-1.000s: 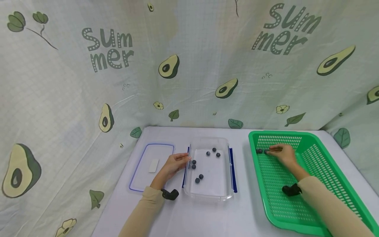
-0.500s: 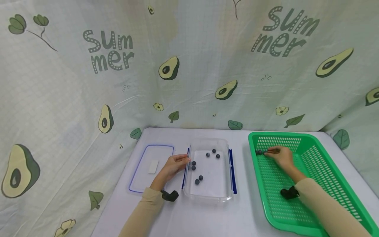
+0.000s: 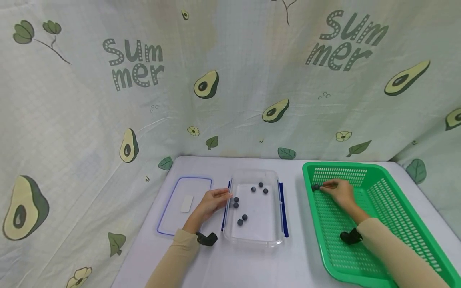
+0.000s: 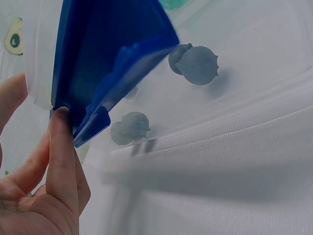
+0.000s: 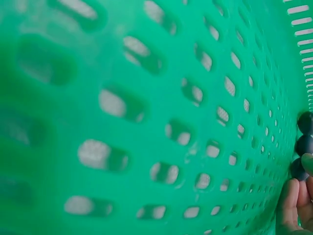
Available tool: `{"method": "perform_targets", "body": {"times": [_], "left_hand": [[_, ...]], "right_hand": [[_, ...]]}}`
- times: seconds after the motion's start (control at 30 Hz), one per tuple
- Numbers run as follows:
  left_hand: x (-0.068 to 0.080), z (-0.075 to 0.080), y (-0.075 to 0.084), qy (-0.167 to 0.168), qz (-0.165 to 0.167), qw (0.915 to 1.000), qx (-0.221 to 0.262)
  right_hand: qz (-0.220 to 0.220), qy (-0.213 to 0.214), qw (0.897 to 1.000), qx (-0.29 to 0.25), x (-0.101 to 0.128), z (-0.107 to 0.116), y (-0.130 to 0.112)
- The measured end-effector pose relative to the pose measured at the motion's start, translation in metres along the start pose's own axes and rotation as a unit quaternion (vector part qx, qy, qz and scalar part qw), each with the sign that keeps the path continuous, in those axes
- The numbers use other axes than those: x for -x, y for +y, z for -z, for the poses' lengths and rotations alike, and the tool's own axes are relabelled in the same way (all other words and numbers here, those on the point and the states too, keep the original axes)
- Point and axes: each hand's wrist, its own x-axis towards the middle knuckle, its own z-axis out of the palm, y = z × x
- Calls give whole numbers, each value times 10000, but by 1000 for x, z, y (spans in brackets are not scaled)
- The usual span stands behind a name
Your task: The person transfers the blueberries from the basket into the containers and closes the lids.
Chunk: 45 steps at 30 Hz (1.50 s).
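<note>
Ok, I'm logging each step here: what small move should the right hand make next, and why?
Probably pinch one dark berry and lift it: the right hand has its fingertips at the berries in the green basket corner, while the left hand steadies the clear container.

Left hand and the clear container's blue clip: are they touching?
Touching. The left wrist view shows a fingertip of the left hand pressed against the lower edge of the blue clip on the clear container.

Bright, even light from above across the head view, soft faint shadows on the tabletop (image 3: 252, 264), wide-angle bending at the edges. Left wrist view crisp up close; right wrist view blurs the near green basket (image 5: 122, 122) mesh.
</note>
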Motion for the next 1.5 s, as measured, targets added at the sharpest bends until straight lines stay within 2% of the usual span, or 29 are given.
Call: {"method": "perform_targets", "body": {"times": [0.4,0.6,0.87,1.1,1.5], "left_hand": [[1,-1,1,-9,24,10000,55],[0,0,1,-20,3,10000,5],[-3,-1,3,-4,-4,10000,14],[-2,-2,4,18,41,10000,85],[0,0,0,-5,30,9999,109]], "right_hand": [[-120,-152,9998,-8,0,5,0],[-338,-250,9991,28,-6,13,0],[-354,-264,9990,46,-9,26,-1],[-474,-363,9981,-175,-7,34,-4],[-506,-608,9963,-323,-4,41,-24]]}}
